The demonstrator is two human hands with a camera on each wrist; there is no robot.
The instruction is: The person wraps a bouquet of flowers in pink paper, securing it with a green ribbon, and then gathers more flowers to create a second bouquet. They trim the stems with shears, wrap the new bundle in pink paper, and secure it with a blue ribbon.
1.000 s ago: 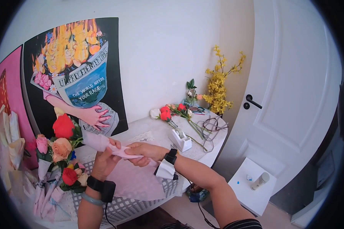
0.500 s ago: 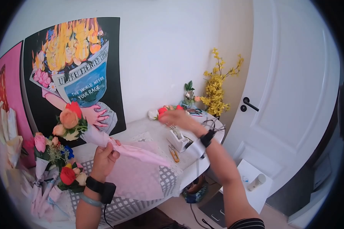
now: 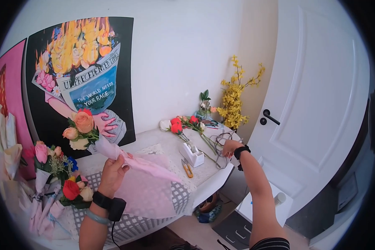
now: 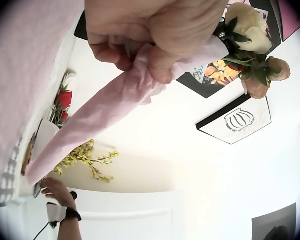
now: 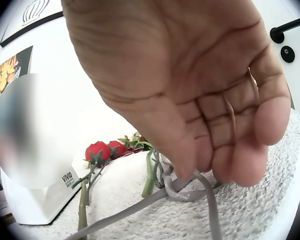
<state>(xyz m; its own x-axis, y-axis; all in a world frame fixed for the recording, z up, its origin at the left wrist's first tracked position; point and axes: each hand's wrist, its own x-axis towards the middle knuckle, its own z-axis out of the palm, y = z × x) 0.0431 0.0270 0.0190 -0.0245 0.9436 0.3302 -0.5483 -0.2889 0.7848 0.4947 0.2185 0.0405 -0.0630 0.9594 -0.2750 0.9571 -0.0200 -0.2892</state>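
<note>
My left hand [image 3: 114,173] grips a small bouquet by its pink paper wrap [image 3: 154,166], thumb pressed on the gathered paper. Peach and cream roses [image 3: 84,121] stick out of the wrap's upper end, and its long tapering tail points toward the right. In the left wrist view the fingers [image 4: 162,67] pinch the crumpled pink paper. At the table's right corner my right hand [image 3: 232,148] reaches down to a tangle of grey ribbon [image 3: 219,143]. Its thumb and fingertips pinch a loop of the ribbon [image 5: 177,187] in the right wrist view.
Near the right hand are a white tape dispenser [image 3: 192,155], orange-handled snips [image 3: 187,167] and loose red roses [image 3: 177,126]. A pink sheet [image 3: 148,196] lies over the patterned cloth. Finished-looking bouquets [image 3: 50,187] crowd the left side. A white door [image 3: 312,104] stands to the right.
My right hand has let go of the pink wrap and swung right, past the tape dispenser, to the ribbon. The left hand still holds the bouquet, now tilted with its tail visible.
</note>
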